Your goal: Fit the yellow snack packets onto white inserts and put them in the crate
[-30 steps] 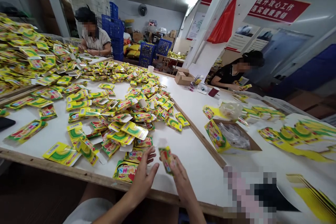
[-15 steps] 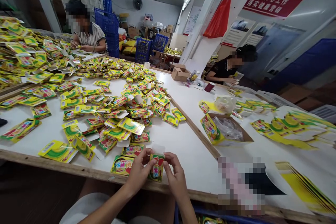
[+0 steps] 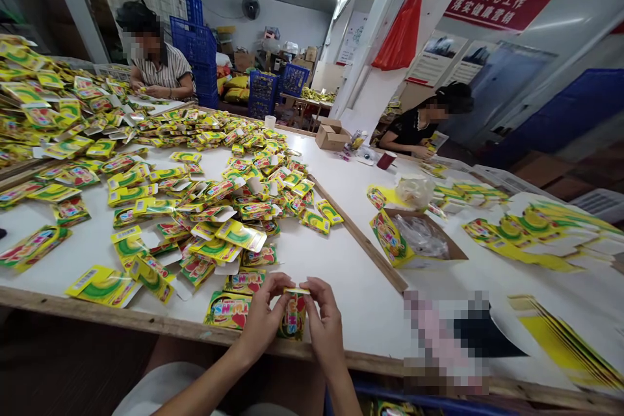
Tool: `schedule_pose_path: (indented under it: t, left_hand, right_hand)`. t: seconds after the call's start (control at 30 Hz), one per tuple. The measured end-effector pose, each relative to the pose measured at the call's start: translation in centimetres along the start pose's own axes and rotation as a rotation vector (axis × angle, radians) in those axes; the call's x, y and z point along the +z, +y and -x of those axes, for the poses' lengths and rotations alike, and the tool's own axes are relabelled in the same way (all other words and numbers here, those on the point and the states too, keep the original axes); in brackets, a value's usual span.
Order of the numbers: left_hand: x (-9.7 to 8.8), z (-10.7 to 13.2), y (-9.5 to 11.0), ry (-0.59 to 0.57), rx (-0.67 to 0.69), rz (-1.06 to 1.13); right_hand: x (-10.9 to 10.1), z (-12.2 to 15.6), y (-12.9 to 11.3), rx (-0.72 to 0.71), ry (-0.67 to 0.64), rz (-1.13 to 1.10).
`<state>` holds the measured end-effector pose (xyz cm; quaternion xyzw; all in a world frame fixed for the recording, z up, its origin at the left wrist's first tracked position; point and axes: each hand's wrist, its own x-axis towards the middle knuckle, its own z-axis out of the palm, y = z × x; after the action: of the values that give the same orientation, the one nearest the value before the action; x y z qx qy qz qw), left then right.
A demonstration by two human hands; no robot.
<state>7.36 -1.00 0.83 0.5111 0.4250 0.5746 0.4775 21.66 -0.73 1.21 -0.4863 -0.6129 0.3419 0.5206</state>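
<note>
My left hand (image 3: 261, 320) and my right hand (image 3: 325, 325) both pinch the top of one small yellow packet (image 3: 292, 316), held upright over the table's near edge. Its front shows red and green print. Fingers of both hands are closed on its upper flap. Just left of my left hand another yellow packet (image 3: 228, 309) lies flat on the white table (image 3: 351, 286). Several more of the same packets (image 3: 214, 208) are scattered across the table beyond my hands.
A tall heap of packets (image 3: 39, 104) fills the far left. An open box (image 3: 419, 240) with clear bags sits to the right past a wooden divider strip (image 3: 361, 240). Flat yellow cartons (image 3: 536, 234) lie at right. Two other people (image 3: 156, 58) (image 3: 424, 123) sit across.
My right hand first held the packet alone with the left hand open beside it. Both hands then closed on it, drew it toward the near edge and are now pinching its top flap.
</note>
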Motion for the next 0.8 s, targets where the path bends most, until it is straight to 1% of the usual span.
schedule_pose_path:
  t: [0.1,0.17,0.37,0.5,0.57,0.63,0.73,0.8]
  left_hand:
    - [-0.1,-0.1,0.5,-0.024,0.045,-0.126]
    - [-0.2,-0.1,0.7,-0.014,0.051,-0.162]
    - [0.0,-0.2,1.1,0.002,-0.066,-0.153]
    - [0.1,-0.6,1.6,0.007,-0.079,-0.186]
    - [-0.1,-0.7,1.6,-0.002,-0.058,-0.199]
    - [-0.3,-0.5,1.3,-0.02,0.001,-0.213]
    - [-0.6,0.0,1.2,-0.076,0.088,-0.246]
    - [-1.1,0.5,1.6,-0.134,0.106,-0.308]
  right_hand:
    - [-0.1,0.1,-0.6,-0.048,-0.074,0.044]
    - [-0.2,0.1,-0.9,-0.05,-0.064,0.057]
    - [0.2,-0.7,-1.2,0.031,0.004,0.073]
    - [0.2,-1.2,-1.4,0.102,0.001,0.072]
    - [0.1,-1.0,-1.2,0.114,0.001,0.063]
    - [0.1,-0.6,-0.9,0.106,-0.003,0.036]
    - [0.7,0.3,-0.4,0.082,-0.003,-0.025]
    - [0.7,0.8,-0.5,0.062,-0.001,-0.029]
